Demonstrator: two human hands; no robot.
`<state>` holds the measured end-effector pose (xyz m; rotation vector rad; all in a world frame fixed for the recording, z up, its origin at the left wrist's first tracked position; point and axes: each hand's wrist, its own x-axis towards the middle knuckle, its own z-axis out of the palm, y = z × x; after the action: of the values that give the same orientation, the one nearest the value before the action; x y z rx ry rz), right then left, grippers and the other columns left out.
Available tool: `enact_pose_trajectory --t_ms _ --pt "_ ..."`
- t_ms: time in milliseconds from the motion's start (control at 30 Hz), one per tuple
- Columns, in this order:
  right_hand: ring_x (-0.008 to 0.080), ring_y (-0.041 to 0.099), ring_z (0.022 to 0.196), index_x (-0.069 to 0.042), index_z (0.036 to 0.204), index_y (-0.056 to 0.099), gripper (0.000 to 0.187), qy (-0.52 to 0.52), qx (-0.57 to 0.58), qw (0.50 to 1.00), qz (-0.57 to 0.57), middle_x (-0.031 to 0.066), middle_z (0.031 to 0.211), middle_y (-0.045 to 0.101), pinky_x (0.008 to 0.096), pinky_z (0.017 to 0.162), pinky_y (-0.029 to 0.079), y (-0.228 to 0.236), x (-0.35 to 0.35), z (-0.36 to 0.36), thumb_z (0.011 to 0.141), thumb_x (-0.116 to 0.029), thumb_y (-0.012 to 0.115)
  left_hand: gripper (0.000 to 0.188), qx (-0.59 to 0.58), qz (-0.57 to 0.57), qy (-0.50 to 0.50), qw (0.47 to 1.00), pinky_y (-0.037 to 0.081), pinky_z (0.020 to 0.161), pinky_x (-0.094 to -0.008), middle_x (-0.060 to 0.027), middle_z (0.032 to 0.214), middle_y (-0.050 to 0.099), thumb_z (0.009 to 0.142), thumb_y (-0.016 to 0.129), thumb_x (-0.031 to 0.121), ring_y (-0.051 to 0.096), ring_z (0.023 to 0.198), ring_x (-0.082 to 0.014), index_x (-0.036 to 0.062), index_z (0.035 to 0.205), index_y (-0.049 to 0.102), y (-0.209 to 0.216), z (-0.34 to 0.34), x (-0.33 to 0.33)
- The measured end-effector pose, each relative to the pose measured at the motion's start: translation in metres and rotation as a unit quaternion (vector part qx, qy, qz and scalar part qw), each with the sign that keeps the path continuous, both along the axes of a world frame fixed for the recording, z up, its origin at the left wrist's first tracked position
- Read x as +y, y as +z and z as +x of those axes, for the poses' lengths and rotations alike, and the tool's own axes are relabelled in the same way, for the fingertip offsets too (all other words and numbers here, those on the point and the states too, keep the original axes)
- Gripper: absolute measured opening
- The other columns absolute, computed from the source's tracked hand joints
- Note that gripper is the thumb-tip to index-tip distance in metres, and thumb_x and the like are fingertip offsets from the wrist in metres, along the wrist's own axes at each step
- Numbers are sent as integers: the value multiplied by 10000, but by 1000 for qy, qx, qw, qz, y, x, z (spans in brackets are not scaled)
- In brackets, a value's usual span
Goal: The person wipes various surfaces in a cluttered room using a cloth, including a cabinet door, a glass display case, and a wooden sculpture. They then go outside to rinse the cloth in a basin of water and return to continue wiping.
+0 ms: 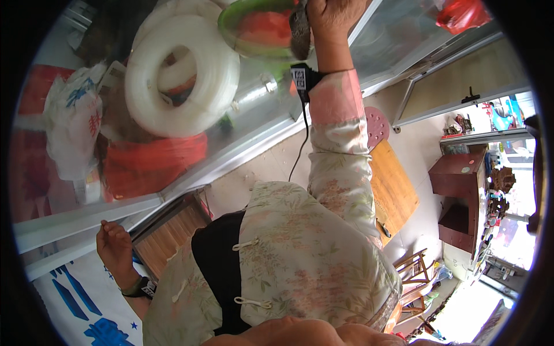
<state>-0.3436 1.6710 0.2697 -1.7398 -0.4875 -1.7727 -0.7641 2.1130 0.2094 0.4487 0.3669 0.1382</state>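
Observation:
My right arm stretches up to the top edge, where my right hand is closed on a grey cloth. The cloth lies against a large glass pane; part of the hand is cut off by the edge of the view. At the lower left my left hand is raised beside the pane's pale metal frame. Its fingers are loosely curled together, and nothing shows in them. Behind the glass are a coil of white hose, a green basin with something red in it, and a white plastic bag.
A red bag sits below the coil. Behind me stand a wooden board or table, a round dark-pink stool, a wooden chair and a brown desk. A black cable hangs from my right wrist. A red plastic bag shows at top right.

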Motion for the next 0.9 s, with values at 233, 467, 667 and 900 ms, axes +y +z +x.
enact_pose_trajectory --t_ms 233,467,667,900 --pt "464 330 1220 41 1400 287 678 55 106 988 102 306 1280 341 525 1084 208 -177 16 -11 795 -169 511 199 36 6 -23 999 499 783 -353 -75 941 577 977 443 120 573 832 -178 21 1081 582 -5 23 -21" --pt "470 246 1313 38 1446 214 693 34 367 871 324 322 1398 255 500 1128 150 -442 69 -64 843 -179 477 216 110 49 10 993 508 767 -346 -71 940 605 979 454 148 578 829 -173 25 1085 595 -18 9 -22" --pt "336 484 1177 6 1406 312 567 153 547 453 687 203 1319 462 429 997 396 -555 106 -80 918 -235 472 214 141 36 31 989 523 757 -344 -80 931 627 976 455 154 610 826 -184 25 1063 601 -23 0 -20" --pt "259 589 973 -1 1148 525 296 239 523 517 634 154 1044 585 395 817 497 -411 45 -66 904 -166 509 220 110 15 -3 994 516 765 -352 -74 956 630 980 447 161 608 833 -187 36 1071 605 -30 6 -16"
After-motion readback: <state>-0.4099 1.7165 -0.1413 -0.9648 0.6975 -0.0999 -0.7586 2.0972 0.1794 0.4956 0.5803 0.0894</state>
